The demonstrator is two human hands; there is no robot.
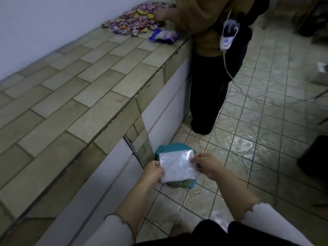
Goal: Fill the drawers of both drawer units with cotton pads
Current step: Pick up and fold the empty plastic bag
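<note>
I hold a clear plastic packet of white cotton pads (pixel 177 166) in front of me, above the floor. My left hand (pixel 153 170) grips its left edge, thumb on top. My right hand (pixel 206 165) pinches its upper right corner. Under the packet, on the floor, lies a teal bag (pixel 170 148), mostly hidden by the packet. No drawer unit is in view.
A tiled counter (pixel 74 96) with white cabinet fronts runs along my left. At its far end lie a heap of wrapped sweets (pixel 134 22) and a blue packet (pixel 164 36). Another person (pixel 213 59) stands there. A dark object (pixel 314 157) sits at the right edge.
</note>
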